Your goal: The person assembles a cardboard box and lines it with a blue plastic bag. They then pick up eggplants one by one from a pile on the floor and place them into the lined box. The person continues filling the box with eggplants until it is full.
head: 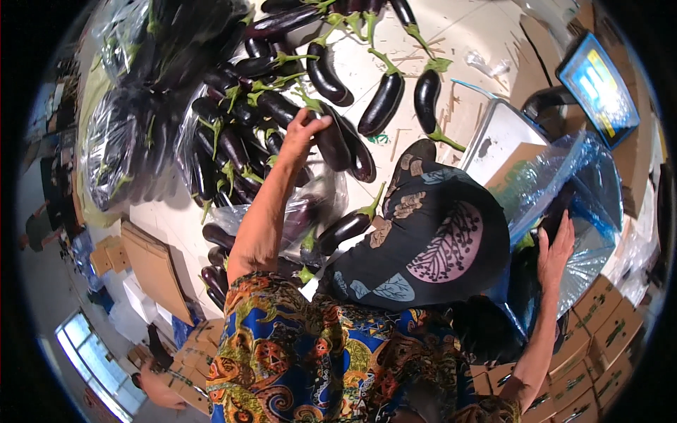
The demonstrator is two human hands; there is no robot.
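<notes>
My left hand point(307, 128) grips a dark purple eggplant point(334, 145) near its green cap, over a loose pile of eggplants point(232, 143) on the pale floor. Another eggplant point(360, 158) lies right beside the held one. On the other side, my right hand point(554, 246) is inside the mouth of a blue plastic liner point(597, 195). An eggplant point(556, 211) shows between its thumb and fingers, and more dark eggplants lie below it, partly hidden by the liner and my forearm.
Clear plastic bags of eggplants point(132, 143) stand at the left. A scale platform point(502, 132) with a lit display point(600, 87) is at the upper right. Stacked cartons point(597, 338) fill the lower right; flattened cardboard point(153, 269) leans at the left. My bent knee point(449, 232) lies between my hands.
</notes>
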